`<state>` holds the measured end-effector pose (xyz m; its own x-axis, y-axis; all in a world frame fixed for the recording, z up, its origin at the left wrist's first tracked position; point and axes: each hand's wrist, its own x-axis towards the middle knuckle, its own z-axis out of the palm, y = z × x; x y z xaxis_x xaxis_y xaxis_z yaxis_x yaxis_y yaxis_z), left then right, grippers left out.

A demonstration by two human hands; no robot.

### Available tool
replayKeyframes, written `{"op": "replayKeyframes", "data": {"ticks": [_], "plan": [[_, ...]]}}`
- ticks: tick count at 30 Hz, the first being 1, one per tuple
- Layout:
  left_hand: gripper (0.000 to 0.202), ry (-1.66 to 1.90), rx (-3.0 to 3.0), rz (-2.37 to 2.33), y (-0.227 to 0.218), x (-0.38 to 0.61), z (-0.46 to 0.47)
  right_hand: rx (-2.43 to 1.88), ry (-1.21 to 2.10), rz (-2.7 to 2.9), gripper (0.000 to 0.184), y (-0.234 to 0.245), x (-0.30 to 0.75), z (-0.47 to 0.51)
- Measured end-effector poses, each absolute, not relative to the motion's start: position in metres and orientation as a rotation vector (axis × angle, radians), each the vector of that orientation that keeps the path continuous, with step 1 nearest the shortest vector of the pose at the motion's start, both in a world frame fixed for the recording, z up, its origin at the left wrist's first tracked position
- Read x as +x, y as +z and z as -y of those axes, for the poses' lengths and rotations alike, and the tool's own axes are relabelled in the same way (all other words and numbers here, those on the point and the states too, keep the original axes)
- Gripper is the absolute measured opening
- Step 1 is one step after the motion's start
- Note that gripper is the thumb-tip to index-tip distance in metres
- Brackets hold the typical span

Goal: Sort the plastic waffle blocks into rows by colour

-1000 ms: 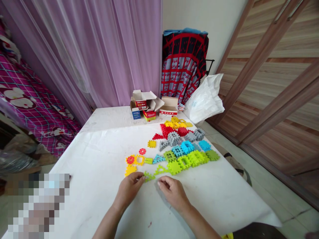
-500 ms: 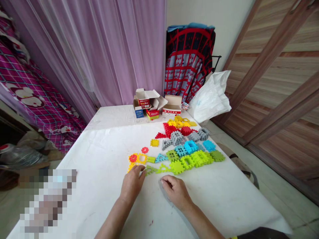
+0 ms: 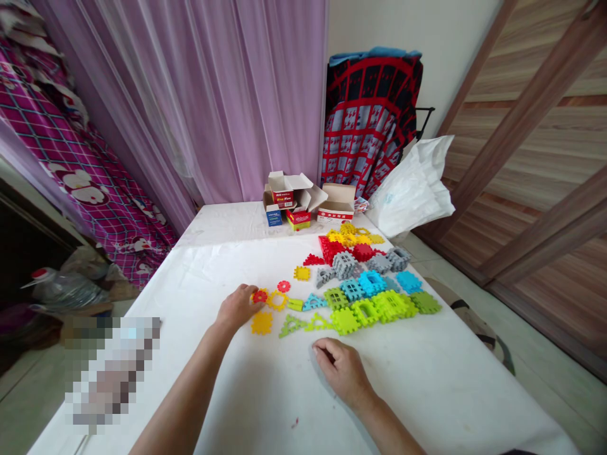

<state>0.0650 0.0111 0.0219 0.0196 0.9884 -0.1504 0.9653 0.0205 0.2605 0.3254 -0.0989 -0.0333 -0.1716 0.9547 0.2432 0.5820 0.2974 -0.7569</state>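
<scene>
My left hand [image 3: 239, 306] reaches to the left end of the toy pieces, fingers bent at the edge of a yellow toothed building piece with a red disc [image 3: 259, 296] in its middle. Its fingertips are partly hidden. Just below lies a solid yellow toothed piece [image 3: 261, 323]; a yellow frame piece [image 3: 277, 300] and a loose red disc [image 3: 283, 286] are close by. My right hand [image 3: 344, 370] rests on the white cloth in a loose fist, nothing showing in it. Ahead of it lie light green triangular pieces [image 3: 317, 323] and a green solid piece [image 3: 345, 321].
Rows of green, blue, grey, red and yellow pieces run back on the right, with grey stacks [image 3: 344, 265] among them. Opened small boxes [image 3: 298, 218] stand at the table's far end beside a white plastic bag [image 3: 412, 189]. A blurred-out object [image 3: 118, 373] is on the left.
My left hand has moved left and away from me, from the solid yellow piece to the piece with the red disc. My right hand stays in place; the view has shifted slightly.
</scene>
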Motion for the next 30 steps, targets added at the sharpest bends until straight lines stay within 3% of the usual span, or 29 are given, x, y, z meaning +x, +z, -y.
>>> {"op": "replayKeyframes", "data": {"ticks": [15, 19, 23, 30], "plan": [[0.023, 0.327, 1.744, -2.140, 0.009, 0.042, -0.024, -1.349, 0.601, 1.910, 0.025, -0.038, 0.325, 0.101], [0.028, 0.374, 1.688, -2.251, 0.016, 0.029, -0.024, -1.357, 0.596, 1.916, 0.024, -0.040, 0.325, 0.101], [0.046, 0.460, 1.727, -2.355, 0.021, 0.031, -0.010, -1.351, 0.596, 1.921, 0.024, -0.040, 0.325, 0.101], [0.036, 0.133, 2.102, -2.084, 0.022, 0.077, 0.011, -1.350, 0.585, 1.936, 0.025, -0.039, 0.325, 0.101]]}}
